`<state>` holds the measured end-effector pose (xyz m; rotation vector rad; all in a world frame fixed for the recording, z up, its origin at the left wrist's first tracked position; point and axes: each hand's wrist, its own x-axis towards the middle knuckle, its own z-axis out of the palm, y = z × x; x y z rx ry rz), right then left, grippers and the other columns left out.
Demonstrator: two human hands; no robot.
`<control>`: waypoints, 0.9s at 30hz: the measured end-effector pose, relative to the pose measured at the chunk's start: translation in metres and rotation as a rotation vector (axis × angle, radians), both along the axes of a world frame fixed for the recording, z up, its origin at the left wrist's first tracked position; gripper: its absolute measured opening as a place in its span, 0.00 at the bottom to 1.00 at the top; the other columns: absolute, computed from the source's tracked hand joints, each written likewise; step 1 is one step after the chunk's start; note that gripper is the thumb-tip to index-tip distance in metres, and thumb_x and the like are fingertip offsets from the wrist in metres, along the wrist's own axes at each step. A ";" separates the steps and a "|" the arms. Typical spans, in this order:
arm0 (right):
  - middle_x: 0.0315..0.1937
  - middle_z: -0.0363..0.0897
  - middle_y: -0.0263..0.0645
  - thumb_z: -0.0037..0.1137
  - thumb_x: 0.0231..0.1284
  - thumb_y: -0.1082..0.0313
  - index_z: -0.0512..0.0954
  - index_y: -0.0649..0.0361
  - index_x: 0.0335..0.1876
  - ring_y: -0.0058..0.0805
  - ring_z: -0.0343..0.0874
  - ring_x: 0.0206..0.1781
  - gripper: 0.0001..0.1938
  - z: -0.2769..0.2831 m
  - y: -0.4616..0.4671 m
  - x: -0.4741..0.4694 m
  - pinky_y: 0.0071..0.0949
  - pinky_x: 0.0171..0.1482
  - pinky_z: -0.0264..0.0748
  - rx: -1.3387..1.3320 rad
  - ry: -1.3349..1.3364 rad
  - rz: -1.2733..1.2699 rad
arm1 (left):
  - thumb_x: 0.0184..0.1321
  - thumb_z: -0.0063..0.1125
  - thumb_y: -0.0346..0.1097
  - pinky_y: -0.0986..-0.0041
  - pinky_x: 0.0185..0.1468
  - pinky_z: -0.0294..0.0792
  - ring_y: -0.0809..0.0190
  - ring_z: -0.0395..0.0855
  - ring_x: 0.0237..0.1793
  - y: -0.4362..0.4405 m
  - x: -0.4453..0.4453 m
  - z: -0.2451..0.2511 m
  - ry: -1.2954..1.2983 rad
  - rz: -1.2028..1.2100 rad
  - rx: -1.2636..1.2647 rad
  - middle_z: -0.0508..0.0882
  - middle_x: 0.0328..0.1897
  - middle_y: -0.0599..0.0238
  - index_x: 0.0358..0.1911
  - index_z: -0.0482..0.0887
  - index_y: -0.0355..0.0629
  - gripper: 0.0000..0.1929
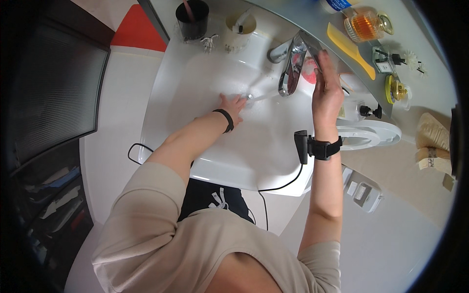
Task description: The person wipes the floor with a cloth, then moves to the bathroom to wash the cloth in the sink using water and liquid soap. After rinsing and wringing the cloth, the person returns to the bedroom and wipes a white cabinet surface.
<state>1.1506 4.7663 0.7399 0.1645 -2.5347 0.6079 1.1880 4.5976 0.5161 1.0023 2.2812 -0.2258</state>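
Inside the white washbasin (205, 73), my left hand (234, 109) is spread palm down, fingers apart, low over the basin floor. Its fingertips are next to the metal drain (250, 97), where a thin stream of water (265, 96) from the chrome faucet (292, 73) lands. My right hand (327, 82) is raised at the faucet's lever (311, 49), with the lever's end between thumb and fingers. A black band (227, 119) circles my left wrist. Strapped to my right wrist is a black device (318, 147) with a cable.
A black cup (192, 22) and a pale cup (240, 31) stand on the basin's back ledge. Above the right side, a glass shelf holds a yellow comb (350, 49) and a perfume bottle (364, 25). Below it are a pump bottle (353, 110) and a toilet seat (370, 135).
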 end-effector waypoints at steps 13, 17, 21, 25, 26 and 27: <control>0.50 0.75 0.48 0.59 0.55 0.67 0.75 0.58 0.52 0.38 0.79 0.42 0.18 -0.238 -0.051 0.109 0.31 0.40 0.77 -0.376 -0.963 0.286 | 0.60 0.51 0.44 0.63 0.53 0.69 0.58 0.73 0.57 -0.035 -0.021 0.006 -0.251 0.105 0.221 0.75 0.56 0.65 0.60 0.71 0.52 0.23; 0.35 0.80 0.43 0.58 0.57 0.67 0.78 0.59 0.41 0.41 0.79 0.36 0.08 -0.220 -0.063 0.096 0.32 0.42 0.75 -0.510 -1.092 0.199 | 0.56 0.56 0.41 0.68 0.48 0.72 0.51 0.82 0.41 -0.074 -0.018 0.033 -0.660 0.253 0.342 0.83 0.41 0.58 0.55 0.76 0.51 0.21; 0.23 0.75 0.35 0.56 0.60 0.67 0.76 0.59 0.37 0.26 0.74 0.29 0.05 -0.186 -0.049 0.111 0.25 0.37 0.72 -0.750 -0.721 0.267 | 0.52 0.60 0.40 0.65 0.50 0.70 0.51 0.79 0.48 -0.087 0.002 0.048 -0.545 0.251 0.680 0.82 0.42 0.58 0.54 0.75 0.46 0.23; 0.21 0.67 0.30 0.55 0.62 0.67 0.75 0.59 0.33 0.13 0.65 0.27 0.06 -0.156 -0.030 0.119 0.18 0.33 0.65 -0.752 -0.793 0.055 | 0.56 0.56 0.36 0.62 0.51 0.69 0.50 0.76 0.47 -0.081 0.014 0.050 -0.266 0.127 0.635 0.79 0.45 0.55 0.55 0.75 0.45 0.21; 0.20 0.67 0.30 0.55 0.62 0.67 0.75 0.59 0.33 0.14 0.65 0.27 0.06 -0.149 -0.028 0.115 0.18 0.32 0.65 -0.693 -0.776 0.009 | 0.57 0.55 0.35 0.62 0.51 0.69 0.49 0.76 0.47 -0.079 0.012 0.050 -0.228 0.204 0.722 0.79 0.45 0.55 0.55 0.75 0.45 0.20; 0.20 0.67 0.30 0.55 0.62 0.67 0.75 0.60 0.33 0.14 0.64 0.26 0.06 -0.142 -0.025 0.110 0.18 0.32 0.65 -0.617 -0.805 -0.093 | 0.58 0.54 0.35 0.62 0.51 0.69 0.49 0.76 0.46 -0.077 0.008 0.051 -0.187 0.281 0.801 0.79 0.46 0.55 0.55 0.74 0.45 0.20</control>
